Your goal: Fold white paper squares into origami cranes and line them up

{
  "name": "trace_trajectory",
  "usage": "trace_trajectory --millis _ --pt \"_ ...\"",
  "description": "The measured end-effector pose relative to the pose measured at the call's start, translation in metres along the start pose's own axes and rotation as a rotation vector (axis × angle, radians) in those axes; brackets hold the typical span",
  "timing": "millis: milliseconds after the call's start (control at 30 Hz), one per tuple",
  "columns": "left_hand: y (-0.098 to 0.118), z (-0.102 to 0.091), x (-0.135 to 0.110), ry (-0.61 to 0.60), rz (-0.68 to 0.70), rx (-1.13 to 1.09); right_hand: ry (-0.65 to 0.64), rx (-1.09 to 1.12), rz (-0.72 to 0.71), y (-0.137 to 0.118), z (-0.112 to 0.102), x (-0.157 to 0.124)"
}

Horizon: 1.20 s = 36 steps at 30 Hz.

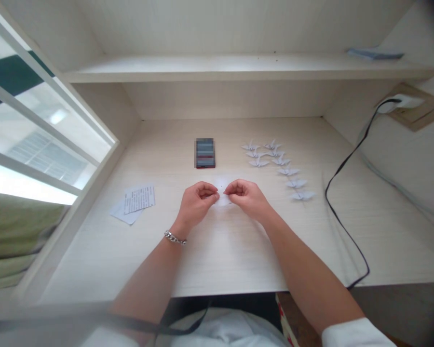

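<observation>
Between my two hands is a small piece of white paper point(223, 198), pale against the desk, so its folds are hard to make out. My left hand point(198, 200), with a chain bracelet on the wrist, pinches its left side between thumb and fingertips. On the opposite side my right hand point(248, 196) pinches the paper the same way. Several folded white paper cranes point(288, 171) stand in loose rows to the right, beyond my right hand. Off to the left lie printed paper sheets point(139, 199), one partly over another.
A phone point(204, 153) lies behind my hands. A black cable point(342, 219) runs from the wall socket point(423, 108) down over the right side of the desk point(217, 260). A shelf point(217, 75) crosses above the back, and a barred window point(39, 115) is at the left.
</observation>
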State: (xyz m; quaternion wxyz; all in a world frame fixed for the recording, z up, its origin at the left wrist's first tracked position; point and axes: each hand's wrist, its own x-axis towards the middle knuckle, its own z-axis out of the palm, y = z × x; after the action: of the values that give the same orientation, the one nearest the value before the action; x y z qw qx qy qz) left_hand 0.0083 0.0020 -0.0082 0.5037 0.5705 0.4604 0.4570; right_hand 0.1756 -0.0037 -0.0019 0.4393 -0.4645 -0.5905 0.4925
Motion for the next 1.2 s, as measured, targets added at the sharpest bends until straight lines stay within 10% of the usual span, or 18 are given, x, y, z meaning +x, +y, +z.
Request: trace_trajectory --millis 600,833,1200 --pt "0.001 0.0 0.001 -0.01 -0.074 -0.078 0.041 0.061 -0.02 0.006 0.0 0.003" --pt "-0.001 0.001 0.003 0.202 -0.041 -0.054 0.398 -0.282 -0.135 -0.006 0.003 -0.003" --pt "0.008 0.011 -0.008 0.061 0.109 0.217 0.13 0.061 0.05 0.007 0.017 0.004"
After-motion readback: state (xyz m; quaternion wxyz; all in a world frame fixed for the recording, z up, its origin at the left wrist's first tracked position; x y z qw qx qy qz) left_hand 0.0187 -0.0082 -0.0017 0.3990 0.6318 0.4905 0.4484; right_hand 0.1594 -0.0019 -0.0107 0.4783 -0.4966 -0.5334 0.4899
